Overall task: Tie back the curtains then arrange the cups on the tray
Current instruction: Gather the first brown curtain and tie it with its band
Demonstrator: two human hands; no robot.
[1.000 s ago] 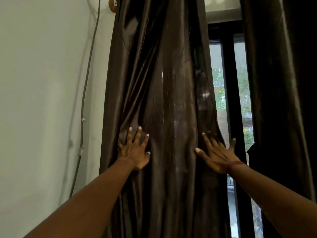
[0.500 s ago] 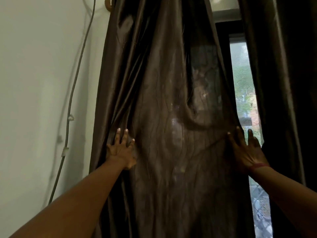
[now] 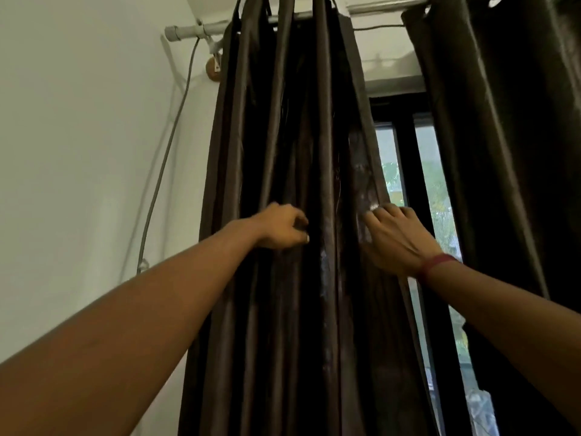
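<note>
Both hands, left hand (image 3: 283, 228) and right hand (image 3: 396, 239), on left curtain (image 3: 273, 121) of two.

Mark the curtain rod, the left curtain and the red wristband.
curtain rod (image 3: 185, 30), head view, bare grey end near the wall
left curtain (image 3: 274, 136), head view, shiny fold in its upper half
red wristband (image 3: 435, 265), head view, middle of the band on the wrist

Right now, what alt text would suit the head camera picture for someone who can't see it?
Two bare arms reach up to a dark brown curtain bunched beside a white wall: the left hand grips a fold, the right hand touches its window-side edge. A second curtain hangs right of the bright window.
</note>
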